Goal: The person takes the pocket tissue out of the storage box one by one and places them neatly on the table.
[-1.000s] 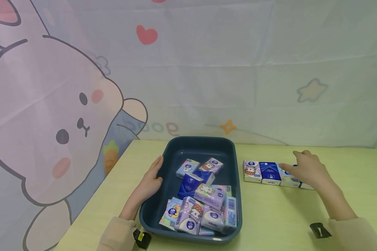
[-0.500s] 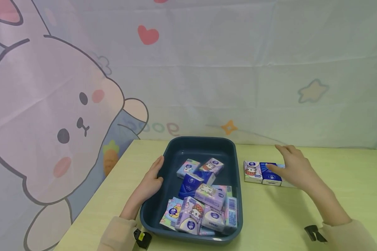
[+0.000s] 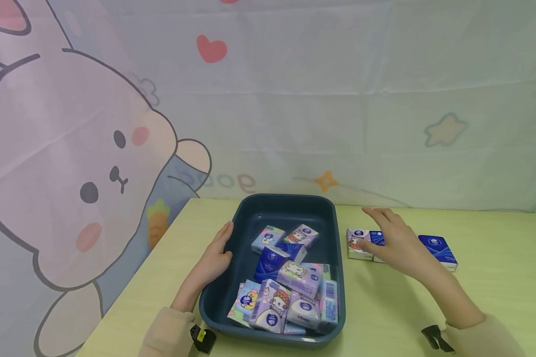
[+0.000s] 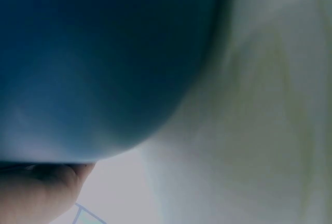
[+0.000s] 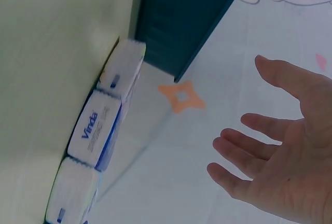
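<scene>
A dark teal plastic bin (image 3: 279,210) stands on the table, holding a loose pile of small tissue packs (image 3: 270,307) in purple, blue and pastel prints. My left hand (image 3: 210,263) rests against the bin's left side, fingers extended along the outer wall. To the right of the bin lies a row of several tissue packs. At its left end is a purple cartoon pack (image 3: 355,248), at its right end a dark blue pack (image 3: 437,249). My right hand (image 3: 395,245) hovers over this row with fingers spread, hiding its middle. The right wrist view shows nothing in that hand (image 5: 282,151).
A light yellow-green table (image 3: 384,317) carries everything. Behind it hangs a pale cloth backdrop (image 3: 295,124) with a cartoon rabbit, hearts and stars. Black straps with small devices (image 3: 203,339) show at both sleeves.
My right hand has moved left along the row, uncovering the dark blue pack at the right end. The left hand and the bin stay put.
</scene>
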